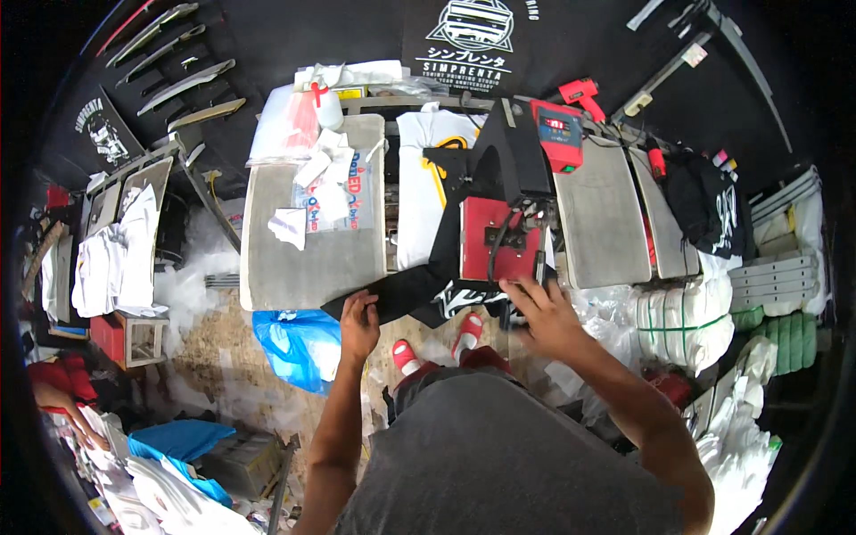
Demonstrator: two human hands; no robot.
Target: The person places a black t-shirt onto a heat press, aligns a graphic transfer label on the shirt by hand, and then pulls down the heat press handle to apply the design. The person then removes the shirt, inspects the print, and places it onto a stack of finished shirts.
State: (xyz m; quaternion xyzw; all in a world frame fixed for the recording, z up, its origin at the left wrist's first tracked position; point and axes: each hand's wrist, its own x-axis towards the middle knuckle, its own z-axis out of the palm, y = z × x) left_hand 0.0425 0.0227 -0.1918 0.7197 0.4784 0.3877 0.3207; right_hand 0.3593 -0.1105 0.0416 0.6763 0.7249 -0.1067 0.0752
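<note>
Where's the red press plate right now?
In the head view, the red press plate is just right of centre, over the black fabric, with the right hand at its near edge and a grey board to its right.

So around me there's a fair bit of stuff. On the grey board [267, 267] to my left I've got loose white paper scraps [332, 203], and a white bottle [329, 112] with a red top stands near its far end. A red heat gun [581, 94] sits up near the black wall [357, 31], off to my right. Past the board, further left, white clothes [111, 263] are heaped up. Down on the floor [209, 343] there's a blue plastic bag [290, 343], and right of me, white bundles [678, 328] tied with green string.
</note>
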